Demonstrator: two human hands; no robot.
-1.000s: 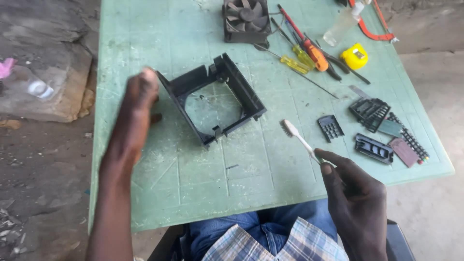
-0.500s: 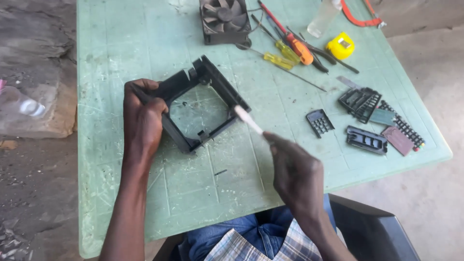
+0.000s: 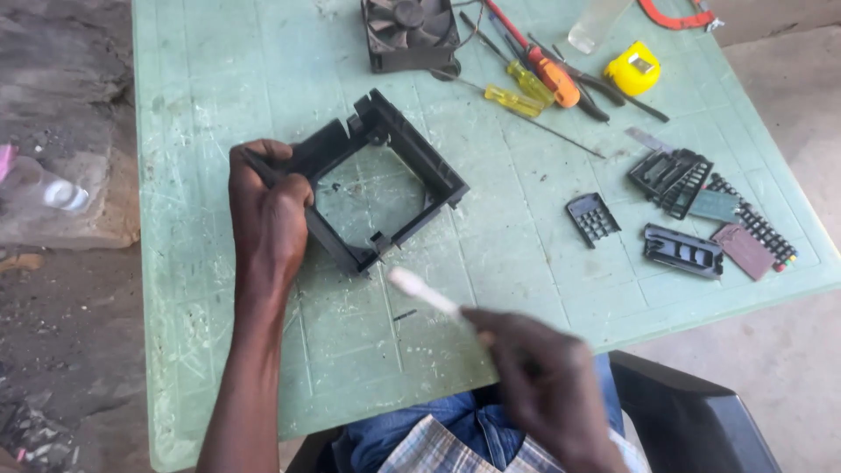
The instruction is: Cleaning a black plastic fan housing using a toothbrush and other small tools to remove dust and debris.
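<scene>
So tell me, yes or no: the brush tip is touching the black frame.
No: the brush tip sits just off the black frame's near corner, above the table.

Blurred: white brush (image 3: pixel 424 291) and right hand (image 3: pixel 547 385), handle hidden inside the grip. Left corner of black frame (image 3: pixel 385 180) covered by left hand (image 3: pixel 267 215). Cut off at top edge: fan (image 3: pixel 410 31), clear bottle (image 3: pixel 596 22), red tool (image 3: pixel 679 13). Small black parts (image 3: pixel 674 175) too small to identify.

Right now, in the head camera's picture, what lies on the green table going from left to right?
Left hand → black square frame → flat black grille piece → long black slotted part → brown rectangular piece.
</scene>
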